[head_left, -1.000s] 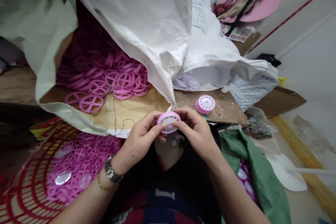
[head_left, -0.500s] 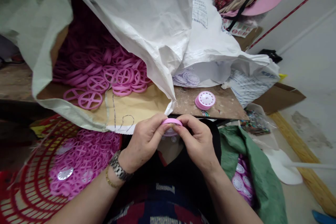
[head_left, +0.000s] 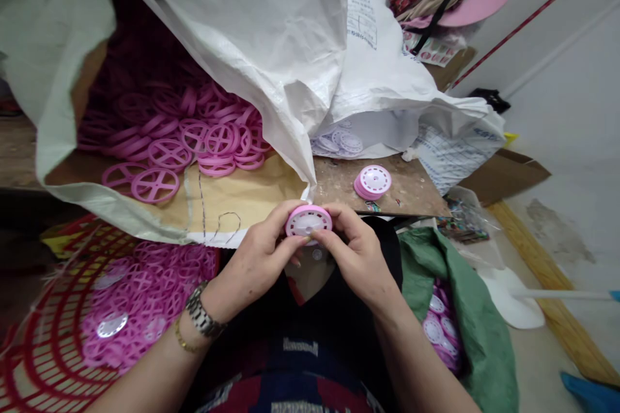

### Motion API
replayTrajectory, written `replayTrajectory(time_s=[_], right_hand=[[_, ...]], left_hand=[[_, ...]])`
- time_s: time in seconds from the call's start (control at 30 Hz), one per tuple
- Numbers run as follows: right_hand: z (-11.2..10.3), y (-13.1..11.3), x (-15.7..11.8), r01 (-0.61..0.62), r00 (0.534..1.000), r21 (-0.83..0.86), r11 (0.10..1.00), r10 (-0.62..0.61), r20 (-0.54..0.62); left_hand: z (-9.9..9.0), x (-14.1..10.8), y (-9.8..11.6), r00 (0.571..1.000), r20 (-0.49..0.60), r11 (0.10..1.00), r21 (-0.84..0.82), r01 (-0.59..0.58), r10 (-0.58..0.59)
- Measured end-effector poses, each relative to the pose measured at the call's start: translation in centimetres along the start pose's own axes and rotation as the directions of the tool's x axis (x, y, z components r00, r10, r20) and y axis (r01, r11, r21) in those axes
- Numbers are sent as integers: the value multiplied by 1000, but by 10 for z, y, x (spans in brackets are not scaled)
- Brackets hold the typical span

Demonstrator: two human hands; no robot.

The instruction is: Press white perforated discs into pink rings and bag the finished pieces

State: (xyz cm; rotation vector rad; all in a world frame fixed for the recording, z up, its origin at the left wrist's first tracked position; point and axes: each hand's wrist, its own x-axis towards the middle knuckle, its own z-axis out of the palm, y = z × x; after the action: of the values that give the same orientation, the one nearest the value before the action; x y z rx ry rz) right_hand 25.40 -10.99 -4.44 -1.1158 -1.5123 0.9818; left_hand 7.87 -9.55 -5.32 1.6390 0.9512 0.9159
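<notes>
Pink wheel (head_left: pixel 309 222) with a white perforated disc face sits pinched between both hands above the lap: left hand (head_left: pixel 259 258) and right hand (head_left: pixel 356 255) fingertips grip its rim, near the workboard (head_left: pixel 411 197) edge.

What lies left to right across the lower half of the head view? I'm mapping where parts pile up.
Red basket → left hand → pink wheel → right hand → green bag.
</notes>
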Motion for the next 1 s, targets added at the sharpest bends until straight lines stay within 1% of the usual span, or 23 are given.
replayTrajectory(time_s=[0.1,0.2,0.3,0.37,0.43,0.5,0.63,0.7,0.77,0.83,0.9,1.0], right_hand=[[1,3,-4,56,997,-34,998,-57,-55],[3,4,-7,66,992,-49,997,-71,-101],[2,2,-8,50,995,-50,997,-55,-88],[-3,1,-6,56,995,-69,996,-61,-77],[-14,-1,-3,70,992,-124,990,-83,-98],[-31,-1,4,82,979,-220,972,-121,-167],[-78,4,23,51,921,-407,912,-200,-333],[-100,8,35,14,903,-479,878,-216,-370],[-116,14,47,-16,902,-513,858,-209,-378],[-125,22,57,-44,908,-512,858,-179,-378],[-130,29,65,-75,916,-532,843,-153,-372],[-131,41,72,-109,918,-638,763,-168,-359]], left_hand=[[4,0,-3,1000,-11,1000,17,-19,19],[7,1,-4,999,-36,998,50,-36,38],[10,1,-2,999,-45,998,55,-3,6],[13,1,0,999,-46,999,41,8,-6],[14,1,2,999,-32,1000,8,-8,8],[13,1,4,999,-30,999,-34,-19,18],[4,2,5,992,-126,999,-49,-13,7],[0,2,5,987,-160,1000,-24,-10,6],[-3,2,3,986,-164,1000,9,-7,9],[-3,3,0,988,-155,999,42,-3,10],[-2,3,-3,989,-145,997,77,0,12],[-2,3,-6,991,-133,992,126,-1,17]])
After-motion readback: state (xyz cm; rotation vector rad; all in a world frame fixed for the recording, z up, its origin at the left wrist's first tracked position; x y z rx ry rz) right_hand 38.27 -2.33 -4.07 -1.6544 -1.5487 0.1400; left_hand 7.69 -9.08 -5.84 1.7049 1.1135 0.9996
